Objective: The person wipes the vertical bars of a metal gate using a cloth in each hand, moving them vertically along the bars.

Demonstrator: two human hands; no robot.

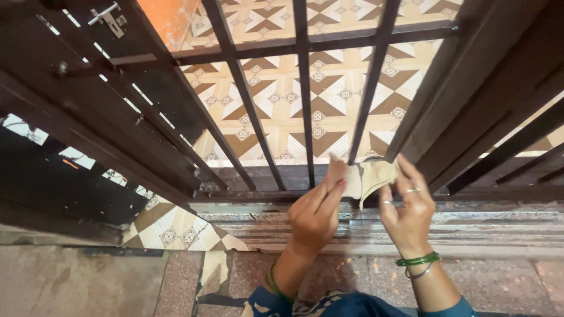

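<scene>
Head view showed left hand (314, 214) and right hand (405, 205), fingers grasping a beige cloth (369, 176), apparently mid-wipe at the gate bars (305, 117); a firm rub seemed due.

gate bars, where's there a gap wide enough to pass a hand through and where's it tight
Open gaps lie between the upright bars, above the bottom rail, with patterned floor tiles behind. It is crowded at the rail's right end, where the left hand and right hand hold a beige cloth by the gate frame.
</scene>
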